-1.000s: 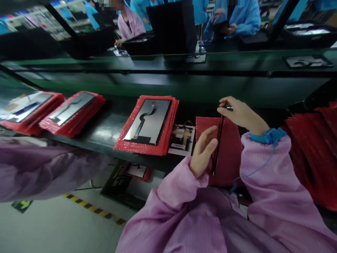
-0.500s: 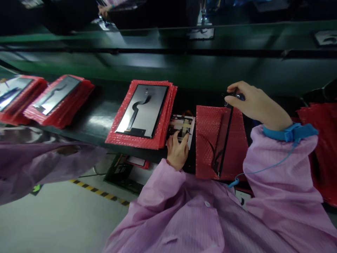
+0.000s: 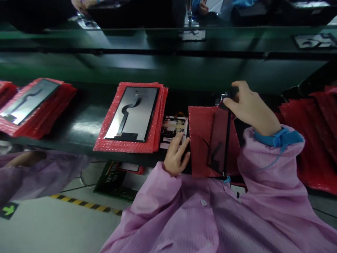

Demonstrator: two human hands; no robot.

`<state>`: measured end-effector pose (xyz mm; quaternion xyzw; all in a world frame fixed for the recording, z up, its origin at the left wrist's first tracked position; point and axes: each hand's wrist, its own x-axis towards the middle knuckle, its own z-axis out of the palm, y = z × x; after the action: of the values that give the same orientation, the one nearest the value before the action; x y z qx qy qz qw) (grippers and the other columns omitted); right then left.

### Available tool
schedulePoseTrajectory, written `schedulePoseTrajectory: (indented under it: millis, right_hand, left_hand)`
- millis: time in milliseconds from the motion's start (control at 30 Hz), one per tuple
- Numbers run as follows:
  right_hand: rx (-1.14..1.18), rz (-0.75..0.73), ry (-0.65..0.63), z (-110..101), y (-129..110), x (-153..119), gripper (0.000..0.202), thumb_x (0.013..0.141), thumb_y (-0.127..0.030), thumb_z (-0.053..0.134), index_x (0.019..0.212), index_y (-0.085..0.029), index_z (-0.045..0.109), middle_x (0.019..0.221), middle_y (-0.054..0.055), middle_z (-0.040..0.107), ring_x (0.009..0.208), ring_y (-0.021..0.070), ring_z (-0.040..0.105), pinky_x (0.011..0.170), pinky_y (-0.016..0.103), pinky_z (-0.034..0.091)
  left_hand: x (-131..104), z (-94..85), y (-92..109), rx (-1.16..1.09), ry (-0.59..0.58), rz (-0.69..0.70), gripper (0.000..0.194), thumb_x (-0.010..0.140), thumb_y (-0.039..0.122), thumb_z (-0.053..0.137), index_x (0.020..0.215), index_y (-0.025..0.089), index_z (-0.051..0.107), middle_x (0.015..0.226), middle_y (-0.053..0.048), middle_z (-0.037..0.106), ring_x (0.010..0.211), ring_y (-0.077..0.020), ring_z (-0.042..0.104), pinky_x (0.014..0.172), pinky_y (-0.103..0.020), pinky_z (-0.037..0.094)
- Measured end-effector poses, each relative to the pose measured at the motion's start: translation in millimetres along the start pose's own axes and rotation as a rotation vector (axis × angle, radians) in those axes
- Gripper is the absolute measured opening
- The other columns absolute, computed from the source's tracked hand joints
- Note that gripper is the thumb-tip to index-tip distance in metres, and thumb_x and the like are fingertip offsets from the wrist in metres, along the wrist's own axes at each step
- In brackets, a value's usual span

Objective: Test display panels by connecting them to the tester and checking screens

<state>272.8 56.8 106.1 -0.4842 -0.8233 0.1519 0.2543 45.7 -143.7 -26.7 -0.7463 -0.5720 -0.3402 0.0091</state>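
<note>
My right hand (image 3: 250,107) pinches the far end of a dark flat panel (image 3: 219,140), which stands tilted on its long edge over a red bubble-wrap sleeve (image 3: 197,140). A dark flex cable hangs along the panel's left side. My left hand (image 3: 176,154) has its fingers apart, holding nothing, at the near edge of a small white-framed part with dark circuitry (image 3: 170,128). Left of it, a screen panel with a curved black cable (image 3: 142,116) lies on a stack of red bubble-wrap sleeves (image 3: 105,146).
More stacked red sleeves (image 3: 52,112) with a panel lie at the left, and others (image 3: 308,140) at the right. A co-worker's arm (image 3: 31,175) reaches in from the left. Other people's hands show across the green-edged bench (image 3: 158,66).
The view has shifted, moving the bench items leftward. My left hand has drawn back from the small part. The panel in my right hand leans further left, showing more of its face.
</note>
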Motion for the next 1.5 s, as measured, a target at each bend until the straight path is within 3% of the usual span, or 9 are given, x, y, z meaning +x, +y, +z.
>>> schedulePoseTrajectory:
  millis: [200, 333, 533, 700, 933, 1033, 1233, 1333, 1500]
  right_hand:
    - [-0.145, 0.293, 0.011, -28, -17, -36, 0.069, 0.087, -0.023, 0.058, 0.151, -0.009, 0.035, 0.099, 0.016, 0.069, 0.101, 0.0376, 0.067, 0.093, 0.060, 0.050]
    - [-0.034, 0.338, 0.040, -43, -14, -45, 0.071, 0.089, -0.019, 0.058, 0.155, -0.012, 0.033, 0.109, 0.014, 0.068, 0.109, 0.0325, 0.064, 0.103, 0.055, 0.047]
    - [0.448, 0.426, 0.043, 6, 17, -37, 0.069, 0.089, -0.017, 0.055, 0.155, -0.012, 0.034, 0.106, 0.010, 0.069, 0.098, 0.0268, 0.067, 0.095, 0.052, 0.053]
    - [0.694, 0.398, -0.008, 47, 38, -36, 0.068, 0.088, -0.020, 0.054, 0.153, -0.016, 0.036, 0.111, 0.010, 0.070, 0.098, 0.0248, 0.068, 0.095, 0.047, 0.054]
    - [-0.030, 0.367, 0.103, 61, 30, -42, 0.044, 0.085, -0.029, 0.061, 0.122, -0.006, 0.060, 0.108, 0.021, 0.063, 0.112, 0.0389, 0.056, 0.097, 0.062, 0.043]
    - [-0.041, 0.219, 0.085, 76, 4, -43, 0.035, 0.091, -0.044, 0.059, 0.102, -0.012, 0.065, 0.106, 0.020, 0.063, 0.108, 0.0367, 0.054, 0.097, 0.058, 0.041]
    - [0.184, 0.101, -0.214, 109, -42, -45, 0.032, 0.085, -0.042, 0.072, 0.074, -0.018, 0.053, 0.078, 0.005, 0.059, 0.082, 0.0222, 0.055, 0.088, 0.040, 0.040]
    - [0.205, 0.110, -0.199, 111, -48, -48, 0.024, 0.088, -0.034, 0.069, 0.079, -0.018, 0.053, 0.081, 0.004, 0.060, 0.078, 0.0195, 0.054, 0.077, 0.033, 0.039]
    - [0.101, 0.008, -0.095, 105, -51, -55, 0.013, 0.093, -0.027, 0.062, 0.083, -0.020, 0.057, 0.090, 0.008, 0.064, 0.090, 0.0250, 0.055, 0.076, 0.035, 0.039]
  left_hand:
    - [-10, 9.3, 22, 0.078, -0.245, 0.151, 0.054, 0.101, 0.030, 0.045, 0.149, 0.008, 0.038, 0.149, -0.020, 0.051, 0.144, -0.0308, 0.042, 0.119, -0.052, 0.036]
    - [3, 7.1, 6, 0.076, -0.373, 0.159, 0.053, 0.103, 0.028, 0.036, 0.151, 0.007, 0.036, 0.154, -0.020, 0.045, 0.148, -0.0298, 0.036, 0.120, -0.056, 0.034]
    - [34, 0.5, -30, -0.059, -0.551, 0.133, 0.050, 0.101, 0.026, 0.034, 0.147, 0.006, 0.044, 0.152, -0.020, 0.047, 0.147, -0.0279, 0.039, 0.122, -0.054, 0.034]
    - [42, -6.0, -39, -0.126, -0.506, 0.163, 0.046, 0.100, 0.018, 0.033, 0.140, 0.008, 0.053, 0.146, -0.017, 0.055, 0.140, -0.0224, 0.050, 0.119, -0.044, 0.042]
    - [83, -28.0, -35, -0.101, -0.196, 0.264, 0.027, 0.097, 0.015, 0.043, 0.104, 0.017, 0.070, 0.099, -0.008, 0.074, 0.095, -0.0202, 0.068, 0.089, -0.037, 0.058]
    - [109, -20.2, -39, -0.080, -0.041, 0.182, 0.026, 0.097, 0.018, 0.043, 0.104, 0.017, 0.068, 0.102, -0.009, 0.072, 0.099, -0.0211, 0.065, 0.092, -0.039, 0.054]
    - [130, 15.7, -65, -0.034, -0.276, 0.147, 0.043, 0.098, 0.029, 0.042, 0.138, 0.017, 0.054, 0.146, -0.014, 0.053, 0.142, -0.0279, 0.040, 0.122, -0.058, 0.020]
    - [127, 16.9, -72, -0.057, -0.337, 0.155, 0.035, 0.100, 0.033, 0.042, 0.123, 0.019, 0.064, 0.140, -0.011, 0.058, 0.140, -0.0265, 0.043, 0.122, -0.058, 0.018]
    - [125, 3.0, -71, -0.079, -0.184, 0.232, 0.022, 0.097, 0.036, 0.053, 0.097, 0.020, 0.069, 0.117, -0.008, 0.070, 0.119, -0.0234, 0.059, 0.119, -0.051, 0.029]
